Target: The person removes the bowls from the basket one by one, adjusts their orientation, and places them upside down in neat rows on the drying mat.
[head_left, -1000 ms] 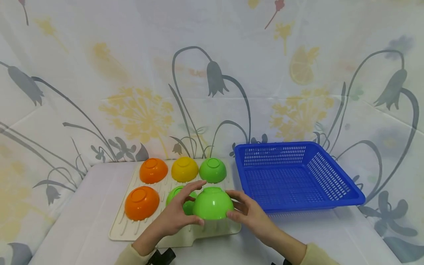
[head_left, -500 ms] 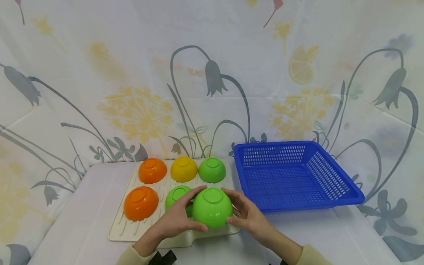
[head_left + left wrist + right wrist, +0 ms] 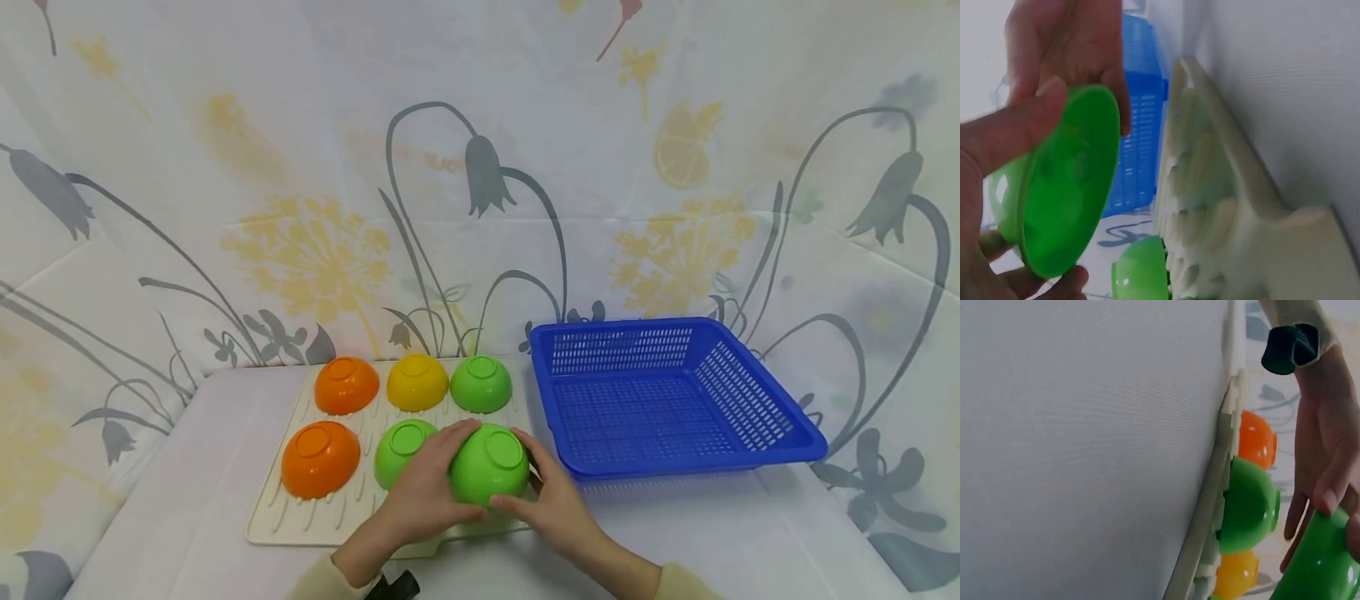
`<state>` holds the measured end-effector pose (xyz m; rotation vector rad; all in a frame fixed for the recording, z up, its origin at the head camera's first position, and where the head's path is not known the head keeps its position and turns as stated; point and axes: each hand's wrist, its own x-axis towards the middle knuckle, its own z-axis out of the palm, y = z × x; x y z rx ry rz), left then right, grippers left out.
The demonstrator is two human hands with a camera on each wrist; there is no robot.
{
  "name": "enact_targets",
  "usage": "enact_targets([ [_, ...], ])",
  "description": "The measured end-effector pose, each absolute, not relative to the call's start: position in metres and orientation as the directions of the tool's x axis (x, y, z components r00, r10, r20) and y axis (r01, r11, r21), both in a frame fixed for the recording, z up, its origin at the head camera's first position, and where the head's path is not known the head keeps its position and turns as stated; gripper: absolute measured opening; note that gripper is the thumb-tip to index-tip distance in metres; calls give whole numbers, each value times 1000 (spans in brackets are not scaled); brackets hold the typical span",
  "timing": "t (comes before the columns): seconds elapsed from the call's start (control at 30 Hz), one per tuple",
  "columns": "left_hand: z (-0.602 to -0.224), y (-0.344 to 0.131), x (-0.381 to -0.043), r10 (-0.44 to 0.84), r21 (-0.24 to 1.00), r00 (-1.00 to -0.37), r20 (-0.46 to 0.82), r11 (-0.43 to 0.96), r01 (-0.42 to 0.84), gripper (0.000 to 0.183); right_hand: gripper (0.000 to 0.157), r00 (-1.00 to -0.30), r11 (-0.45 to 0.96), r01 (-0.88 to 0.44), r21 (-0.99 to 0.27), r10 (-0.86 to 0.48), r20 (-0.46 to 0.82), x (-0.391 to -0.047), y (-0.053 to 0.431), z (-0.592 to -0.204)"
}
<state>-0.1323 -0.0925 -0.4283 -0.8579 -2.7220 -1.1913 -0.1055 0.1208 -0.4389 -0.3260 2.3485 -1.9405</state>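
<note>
In the head view a green bowl (image 3: pixel 489 471), base up and tilted, is held between both hands above the front right of a cream draining tray (image 3: pixel 277 525). My left hand (image 3: pixel 423 492) grips its left side, thumb on the near rim and fingers over the far side. On its right side my right hand (image 3: pixel 558 508) holds on with thumb and fingers. The left wrist view shows the bowl's hollow inside (image 3: pixel 1072 181) and its rim raised off the tray. Just left of the held bowl, another green bowl (image 3: pixel 397 450) stands upside down, partly hidden by my left hand.
Also upside down on the tray are a front orange bowl (image 3: pixel 320 462), a back orange bowl (image 3: pixel 347 387), a yellow bowl (image 3: pixel 417 385) and a back green bowl (image 3: pixel 482 387). A blue plastic basket (image 3: pixel 675 465) stands right of the tray. A flowered cloth (image 3: pixel 480 275) hangs behind.
Both hands have shifted slightly right with the green bowl. The bowl has turned, so its base now faces more toward the camera and to the right. The other bowls stay put.
</note>
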Motion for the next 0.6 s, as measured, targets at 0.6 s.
enact_targets([
  [0.6,-438,-86,-147,424,746,-891,163,538,393,93,84,-989,298,-128,-946,-113,98,-126,115,-450],
])
